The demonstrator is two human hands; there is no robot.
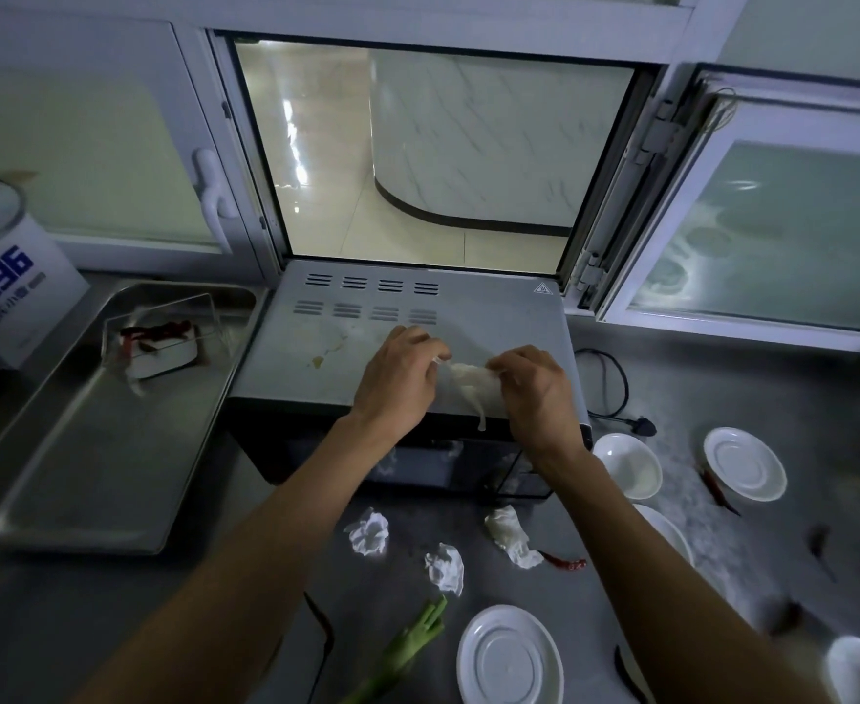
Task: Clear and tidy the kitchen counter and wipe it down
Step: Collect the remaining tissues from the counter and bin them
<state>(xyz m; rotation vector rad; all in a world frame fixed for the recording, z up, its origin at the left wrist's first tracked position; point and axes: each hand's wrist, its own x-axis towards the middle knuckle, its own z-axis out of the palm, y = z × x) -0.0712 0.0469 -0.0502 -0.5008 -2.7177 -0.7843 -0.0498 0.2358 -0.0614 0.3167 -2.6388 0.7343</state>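
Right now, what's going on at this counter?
A person is tidying a messy kitchen counter. Both hands, the left hand and the right hand, pinch a whitish cloth or tissue stretched between them above the top of a small oven, which has a yellowish stain. On the steel counter in front lie crumpled tissues, dried red chillies, a green onion and several white saucers, not yet cleared.

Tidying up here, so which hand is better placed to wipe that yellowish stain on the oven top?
Probably the left hand: the stain lies just to its left, while the right hand is farther away. Both pinch the tissue.
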